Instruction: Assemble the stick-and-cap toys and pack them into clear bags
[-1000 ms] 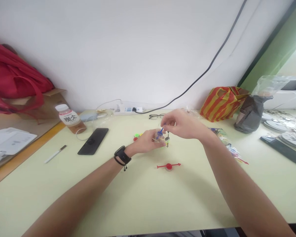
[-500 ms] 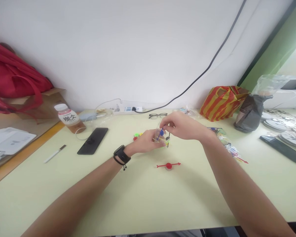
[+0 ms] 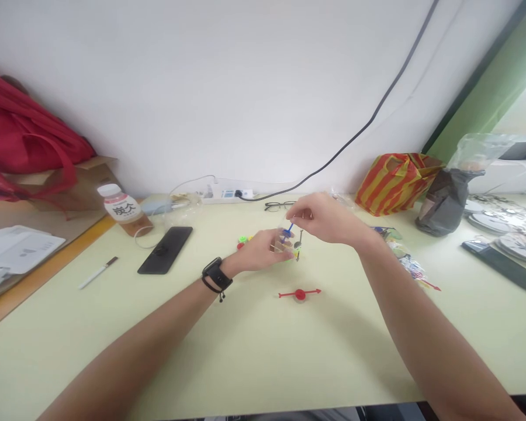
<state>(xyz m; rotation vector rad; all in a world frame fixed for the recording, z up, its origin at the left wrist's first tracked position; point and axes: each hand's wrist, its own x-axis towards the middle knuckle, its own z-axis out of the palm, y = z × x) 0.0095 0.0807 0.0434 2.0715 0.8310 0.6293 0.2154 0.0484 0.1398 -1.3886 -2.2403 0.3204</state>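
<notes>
My left hand (image 3: 262,251) is closed around a small clear plastic piece (image 3: 280,238), whose exact kind I cannot make out. Over it, my right hand (image 3: 322,217) pinches the upper end of a blue arrow spinner (image 3: 287,233), which tilts against the clear piece. A thin dark and silvery part (image 3: 298,245) stands just right of the left fingertips. Nearer to me, a red arrow spinner (image 3: 300,294) lies on a round base. Small green and red pieces (image 3: 242,240) sit behind my left wrist, partly hidden.
A phone (image 3: 165,250), a pen (image 3: 99,273) and a drink bottle (image 3: 123,209) are on the left. Glasses (image 3: 279,206) and a power strip (image 3: 228,195) lie by the wall. To the right are bagged small parts (image 3: 407,263), a striped bag (image 3: 392,182) and a grey bag (image 3: 443,202).
The blue arrow spinner has turned in the right fingers and now leans the other way. My right hand has shifted very slightly; the left stays in place.
</notes>
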